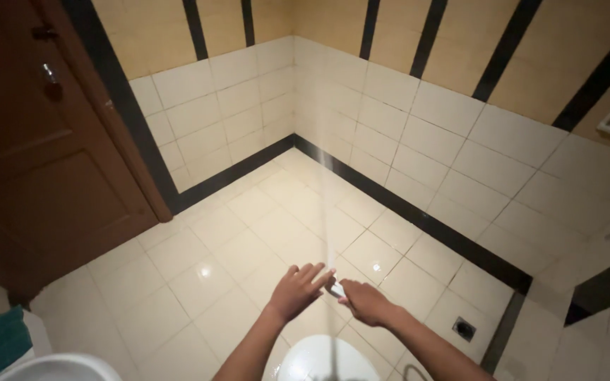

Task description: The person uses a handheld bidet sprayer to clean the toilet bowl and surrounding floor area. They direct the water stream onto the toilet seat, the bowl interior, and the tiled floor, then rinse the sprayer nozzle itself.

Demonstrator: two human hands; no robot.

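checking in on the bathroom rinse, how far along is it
Done: the floor tiles already shine wet. In hand: the right hand has a grip on a spray nozzle, the left hand beside it, and the water jet reaches toward the far corner. Left: I cannot tell which tiles remain unrinsed.

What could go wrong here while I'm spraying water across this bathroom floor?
1. The tiled floor already looks glossy, so it may get slippery underfoot.
2. The water jet from the sprayer head, held by the right hand with the left hand beside it, may splash off the wall tiles toward the wooden door.
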